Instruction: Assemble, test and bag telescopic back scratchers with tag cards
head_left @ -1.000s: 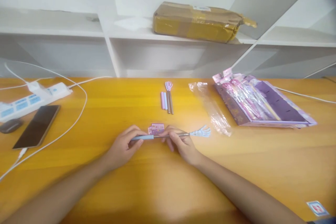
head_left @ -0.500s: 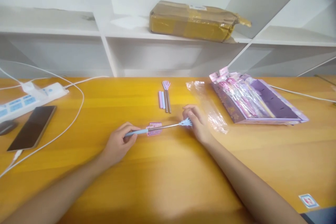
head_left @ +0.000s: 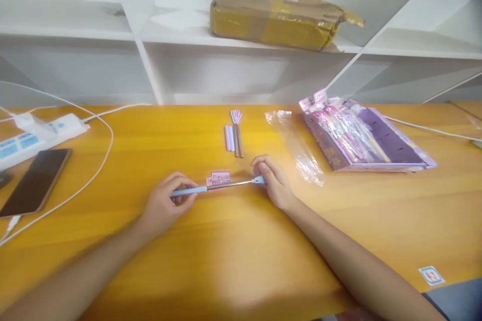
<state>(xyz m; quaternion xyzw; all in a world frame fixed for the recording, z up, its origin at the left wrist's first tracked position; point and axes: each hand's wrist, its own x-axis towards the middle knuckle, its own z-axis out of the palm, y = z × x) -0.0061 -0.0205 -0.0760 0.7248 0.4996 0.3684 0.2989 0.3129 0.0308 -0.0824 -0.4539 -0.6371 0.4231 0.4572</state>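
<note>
lol right hand [head_left: 274, 180] just hopped over to pinch the blue scratcher [head_left: 226, 185] by its claw [head_left: 258, 179], left hand [head_left: 165, 201] snug on the handle [head_left: 201, 189], so both ends are held, roughly 7 o'clock from those metal rods [head_left: 238, 143]

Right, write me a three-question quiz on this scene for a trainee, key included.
1. Which hand holds the rod by its blue handle?
2. What lies on the shelf above the desk? A: a phone. B: a cardboard box. C: a power strip.
3. Fill in the missing word: the purple tray stands to the ____ of the clear plastic wrapper.

Key:
1. The left hand.
2. B.
3. Right.
</note>
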